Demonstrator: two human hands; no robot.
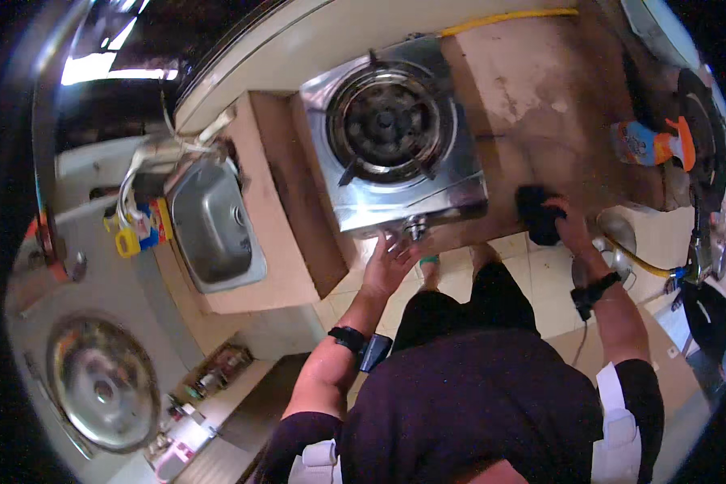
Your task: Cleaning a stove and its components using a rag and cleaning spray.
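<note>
My left hand (pixel 391 261) is at the front edge of a steel single-burner gas stove (pixel 351 202), its fingers apart beside the metal control knob (pixel 416 227). Whether the fingertips touch the stove cannot be told. The round burner (pixel 386 122), with its pan supports, has no pot on it. To the right of the stove, my right hand (pixel 572 225) grips a black cloth (pixel 537 215) near the counter's front edge; the cloth looks blurred. A spray bottle with an orange nozzle (pixel 653 142) lies beyond this hand.
A steel sink (pixel 212 227) is left of the stove, with a yellow and blue package (pixel 138 228) beside it. A round metal lid (pixel 103 387) lies at lower left. A yellow hose (pixel 508 21) runs behind the stove; metal vessels (pixel 617 233) stand near my right wrist.
</note>
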